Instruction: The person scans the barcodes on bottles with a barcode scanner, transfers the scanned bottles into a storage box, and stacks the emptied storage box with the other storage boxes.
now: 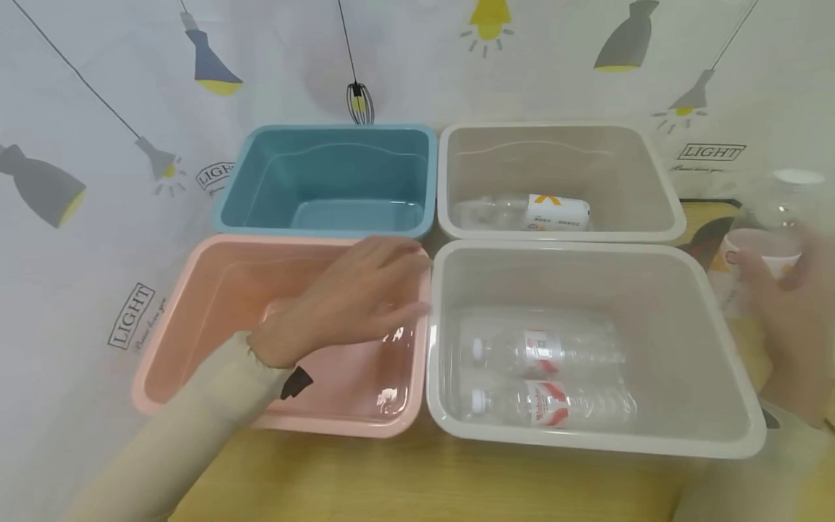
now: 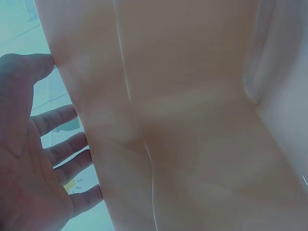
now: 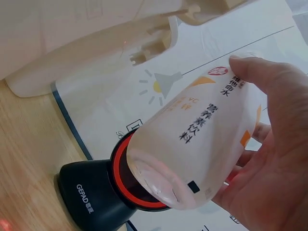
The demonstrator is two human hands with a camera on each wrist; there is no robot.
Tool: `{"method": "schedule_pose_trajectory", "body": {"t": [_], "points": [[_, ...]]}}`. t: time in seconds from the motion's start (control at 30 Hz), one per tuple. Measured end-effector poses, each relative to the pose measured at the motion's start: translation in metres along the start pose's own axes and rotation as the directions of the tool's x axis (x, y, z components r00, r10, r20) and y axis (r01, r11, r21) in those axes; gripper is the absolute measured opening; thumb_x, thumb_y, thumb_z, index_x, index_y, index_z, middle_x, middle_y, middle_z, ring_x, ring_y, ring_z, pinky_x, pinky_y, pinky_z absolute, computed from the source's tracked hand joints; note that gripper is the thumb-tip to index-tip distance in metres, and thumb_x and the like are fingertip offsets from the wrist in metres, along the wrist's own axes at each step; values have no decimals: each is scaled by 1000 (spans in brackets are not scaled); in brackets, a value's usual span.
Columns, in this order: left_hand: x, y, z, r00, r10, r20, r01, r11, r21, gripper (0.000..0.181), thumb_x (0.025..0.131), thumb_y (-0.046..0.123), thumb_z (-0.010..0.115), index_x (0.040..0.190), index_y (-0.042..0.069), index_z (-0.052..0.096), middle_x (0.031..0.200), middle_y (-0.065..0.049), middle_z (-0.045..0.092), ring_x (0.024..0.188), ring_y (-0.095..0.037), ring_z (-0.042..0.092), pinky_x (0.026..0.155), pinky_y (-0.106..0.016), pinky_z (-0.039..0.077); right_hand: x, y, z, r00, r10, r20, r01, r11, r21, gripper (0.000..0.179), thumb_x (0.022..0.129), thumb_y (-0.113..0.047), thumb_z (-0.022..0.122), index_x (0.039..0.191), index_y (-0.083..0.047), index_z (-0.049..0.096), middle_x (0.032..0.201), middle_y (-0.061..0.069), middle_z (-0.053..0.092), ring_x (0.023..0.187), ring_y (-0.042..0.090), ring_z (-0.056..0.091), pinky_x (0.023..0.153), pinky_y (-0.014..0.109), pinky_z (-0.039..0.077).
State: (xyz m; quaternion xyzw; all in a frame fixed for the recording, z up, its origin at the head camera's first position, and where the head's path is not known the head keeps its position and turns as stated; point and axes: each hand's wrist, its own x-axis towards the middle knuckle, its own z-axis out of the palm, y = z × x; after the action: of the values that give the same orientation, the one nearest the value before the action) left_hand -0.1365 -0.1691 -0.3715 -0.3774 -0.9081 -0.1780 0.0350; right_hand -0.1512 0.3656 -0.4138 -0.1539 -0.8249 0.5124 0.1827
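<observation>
Left hand (image 1: 346, 297): fingers loosely extended, gripping nothing, near the rim of the pink bin (image 1: 326, 426). Right hand (image 3: 284, 144): curled round a labelled bottle (image 3: 192, 139), outside the right edge of the front white bin (image 1: 587, 443). Hazard: a low swing might have clipped that edge or knocked the black device (image 3: 106, 178). Room: open above both rims.

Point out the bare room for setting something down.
Bare: the floor of the blue bin, and the tabletop before the pink bin and front white bin, between the sleeves.
Crowded: the front white bin, holding two bottles; above the pink bin, where the left hand is; right of the bins, where the right hand holds a white-labelled bottle.
</observation>
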Motion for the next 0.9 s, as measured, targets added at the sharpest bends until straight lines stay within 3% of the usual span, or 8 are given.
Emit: {"method": "schedule_pose_trajectory", "body": {"t": [0.1,0.2,0.3,0.5,0.67,0.73,0.8,0.9], "points": [[3,2,1,1000,5,2,-5,1000,-11,50,101,49,65,139,17,64,147,-9,59,142,-29,51,126,-45,40,-2,-1,-7,997,78,-20,-80,993,-84,64,97,-20,69,156,-28,46,144,-11,56,122,2,50,110,17,44],[4,3,0,1000,0,7,0,1000,-9,50,100,49,65,138,17,64,146,-9,59,141,-29,51,125,-45,41,-3,-4,-12,989,147,22,-139,968,-211,72,101,-33,66,163,-40,31,162,-1,44,129,7,47,117,25,44],[4,3,-2,1000,-5,14,5,1000,-5,50,100,49,66,138,17,64,146,-9,59,141,-29,51,124,-45,41,0,-8,-14,992,104,71,-79,953,-292,71,104,-37,60,165,-40,25,172,3,32,142,12,39,132,35,26],[4,3,-3,1000,-17,23,17,1000,-2,51,100,49,65,139,17,64,148,-9,58,142,-29,51,126,-45,40,13,-20,-14,986,-81,142,118,955,-272,66,105,-29,56,166,-32,30,167,1,39,132,1,43,128,27,32],[4,3,-3,1000,-16,22,16,1000,-3,51,101,50,64,140,17,63,149,-8,58,142,-28,50,126,-44,39,24,-38,-12,957,-144,252,209,944,-255,67,106,-27,59,166,-30,30,157,-1,48,112,-10,47,105,14,45],[4,3,-2,1000,-12,21,12,1000,-1,51,101,49,64,140,18,63,148,-8,58,142,-28,50,126,-44,39,29,-45,-9,940,-167,296,239,945,-225,69,105,-25,61,166,-28,28,153,0,50,107,-11,48,91,6,45],[4,2,-2,1000,-11,20,11,1000,-5,51,101,50,64,140,17,63,148,-9,58,142,-28,51,126,-45,39,33,-52,-8,923,-178,340,261,941,-216,73,106,-24,62,167,-28,23,148,-3,52,105,-12,49,88,5,46],[4,3,-3,999,-16,28,16,1000,-6,51,101,50,64,141,18,63,149,-9,57,143,-28,50,127,-45,39,39,-64,-5,895,-229,383,314,934,-173,74,105,-20,64,167,-23,23,130,-19,51,100,-11,50,80,-1,42]]}}
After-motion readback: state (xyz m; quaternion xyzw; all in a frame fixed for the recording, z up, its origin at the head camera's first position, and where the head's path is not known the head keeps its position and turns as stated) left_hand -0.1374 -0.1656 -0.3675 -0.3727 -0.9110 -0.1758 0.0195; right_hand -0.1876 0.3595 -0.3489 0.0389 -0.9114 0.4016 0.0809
